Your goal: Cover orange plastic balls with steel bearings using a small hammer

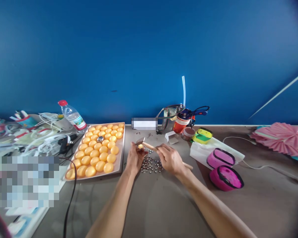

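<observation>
My left hand (134, 159) is closed around a small orange ball (140, 146), mostly hidden by the fingers; dark bits show on it. In my right hand (171, 158) is a brush with a pale wooden handle (150, 146). Its brown tip lies over the ball, and the handle's far end sticks out past my wrist. Loose silvery beads (149, 164) are scattered on the table between and below my hands. To the left, a shallow white tray (122, 150) bears rows of orange balls (95, 152); one ball (100, 139) there is covered in silvery bits.
A water bottle (73, 116) leans behind the tray, near tangled cables (48, 142). A black cord (73, 195) curves before the tray. At the back stand a red cup (181, 124) and a small jar (188, 134). Pink fabric pouches (225, 178) and a pink paper fan (280, 138) lie right.
</observation>
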Available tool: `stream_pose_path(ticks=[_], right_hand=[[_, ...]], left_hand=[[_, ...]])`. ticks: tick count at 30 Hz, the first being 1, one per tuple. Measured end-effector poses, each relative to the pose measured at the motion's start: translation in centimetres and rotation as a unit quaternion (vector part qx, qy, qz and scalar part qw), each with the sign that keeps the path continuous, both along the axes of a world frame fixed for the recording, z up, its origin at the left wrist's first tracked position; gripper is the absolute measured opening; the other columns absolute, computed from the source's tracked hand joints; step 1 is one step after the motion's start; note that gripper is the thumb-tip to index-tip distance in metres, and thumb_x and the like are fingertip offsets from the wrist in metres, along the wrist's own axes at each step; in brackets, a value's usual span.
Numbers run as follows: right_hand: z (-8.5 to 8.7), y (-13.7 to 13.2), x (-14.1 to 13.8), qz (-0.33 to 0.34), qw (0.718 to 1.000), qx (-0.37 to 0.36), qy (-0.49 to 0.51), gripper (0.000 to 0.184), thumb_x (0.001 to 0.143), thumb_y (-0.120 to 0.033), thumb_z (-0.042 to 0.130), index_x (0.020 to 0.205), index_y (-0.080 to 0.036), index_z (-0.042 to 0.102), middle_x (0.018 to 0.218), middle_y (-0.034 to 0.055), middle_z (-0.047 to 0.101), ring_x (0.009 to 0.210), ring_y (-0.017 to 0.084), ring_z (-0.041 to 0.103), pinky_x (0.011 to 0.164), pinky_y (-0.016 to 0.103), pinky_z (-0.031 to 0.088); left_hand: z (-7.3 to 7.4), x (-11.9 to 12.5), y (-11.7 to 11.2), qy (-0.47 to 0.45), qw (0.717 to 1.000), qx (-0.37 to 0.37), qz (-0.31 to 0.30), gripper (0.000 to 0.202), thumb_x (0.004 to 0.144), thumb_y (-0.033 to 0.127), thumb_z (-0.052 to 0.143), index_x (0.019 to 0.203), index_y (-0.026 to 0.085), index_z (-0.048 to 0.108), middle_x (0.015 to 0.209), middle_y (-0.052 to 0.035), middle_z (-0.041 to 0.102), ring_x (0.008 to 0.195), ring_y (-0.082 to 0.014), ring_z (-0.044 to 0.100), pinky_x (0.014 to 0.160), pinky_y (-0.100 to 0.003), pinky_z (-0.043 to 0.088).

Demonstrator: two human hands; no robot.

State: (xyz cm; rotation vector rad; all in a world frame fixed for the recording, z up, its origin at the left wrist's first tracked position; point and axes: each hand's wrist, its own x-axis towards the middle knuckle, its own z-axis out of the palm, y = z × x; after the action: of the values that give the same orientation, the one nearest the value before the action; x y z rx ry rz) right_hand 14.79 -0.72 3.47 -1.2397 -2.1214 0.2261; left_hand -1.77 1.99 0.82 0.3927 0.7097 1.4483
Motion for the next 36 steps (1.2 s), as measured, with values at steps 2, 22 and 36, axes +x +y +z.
stream_pose_path(ticks=[2, 22, 36], right_hand=[[0.2, -0.1, 0.1, 0.009, 1.000, 0.020, 0.007, 0.023, 0.089, -0.018, 0.035, 0.094, -0.017, 0.058, 0.087, 0.0081, 0.062, 0.078, 0.017, 0.057, 0.073, 0.027, 0.042], [-3.4, 2.5, 3.2, -0.193, 0.975, 0.033, -0.105, 0.018, 0.086, -0.024, 0.046, 0.093, -0.019, 0.062, 0.090, 0.0062, 0.063, 0.084, 0.018, 0.055, 0.076, 0.029, 0.032], [-3.5, 2.9, 3.7, -0.220, 0.961, -0.035, -0.162, 0.021, 0.086, -0.022, 0.044, 0.091, -0.020, 0.065, 0.096, 0.0081, 0.063, 0.093, 0.022, 0.053, 0.078, 0.031, 0.032]], left_hand=[[0.0, -0.1, 0.0, -0.007, 1.000, 0.012, -0.002, 0.040, 0.072, 0.054, 0.061, 0.065, 0.016, 0.056, 0.057, 0.0008, 0.058, 0.054, -0.0107, 0.054, 0.062, -0.030, 0.049], [0.6, -1.0, -0.2, -0.062, 0.994, 0.041, -0.075, 0.025, 0.079, 0.033, 0.060, 0.099, 0.019, 0.061, 0.078, -0.0037, 0.063, 0.060, -0.0103, 0.054, 0.074, -0.033, 0.049], [0.6, -0.9, -0.4, -0.051, 0.992, 0.051, -0.104, 0.026, 0.076, 0.027, 0.061, 0.101, 0.019, 0.061, 0.083, -0.0048, 0.065, 0.062, -0.0100, 0.056, 0.076, -0.033, 0.048]])
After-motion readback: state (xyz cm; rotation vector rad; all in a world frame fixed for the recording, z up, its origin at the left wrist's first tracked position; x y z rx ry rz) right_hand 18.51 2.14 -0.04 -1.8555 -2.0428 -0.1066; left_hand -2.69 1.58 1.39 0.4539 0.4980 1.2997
